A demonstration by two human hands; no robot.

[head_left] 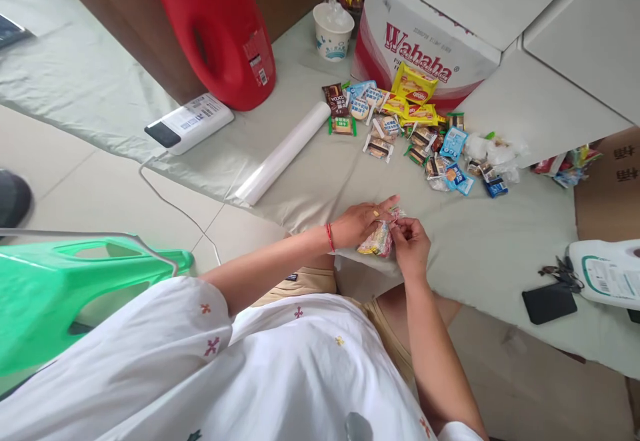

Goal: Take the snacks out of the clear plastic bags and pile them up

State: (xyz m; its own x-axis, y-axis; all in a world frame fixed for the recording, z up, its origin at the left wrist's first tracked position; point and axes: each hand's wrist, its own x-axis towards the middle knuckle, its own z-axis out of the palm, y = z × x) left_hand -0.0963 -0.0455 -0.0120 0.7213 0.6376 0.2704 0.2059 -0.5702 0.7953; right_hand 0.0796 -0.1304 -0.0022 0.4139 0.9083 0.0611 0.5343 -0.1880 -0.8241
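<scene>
A small clear plastic bag of colourful wrapped snacks [377, 241] is between my hands at the near edge of the cloth-covered surface. My left hand [356, 225], with a red string on the wrist and a ring, is closed over the bag's upper left side, its index finger pointing outward. The fingers of my right hand [411, 241] pinch the gathered neck of the same bag from the right. Beyond my hands lies a loose spread of small wrapped snacks [383, 126], with yellow packets [415, 84] at its back.
A white plastic roll [285, 152] and a white corded device [193, 123] lie left, near a red jug [225, 34]. Behind stand a paper cup [333, 31] and a Wahaha carton [425, 41]. Rightward are clear bags [495, 154], a black wallet-like item [549, 303] and a white bottle [607, 271].
</scene>
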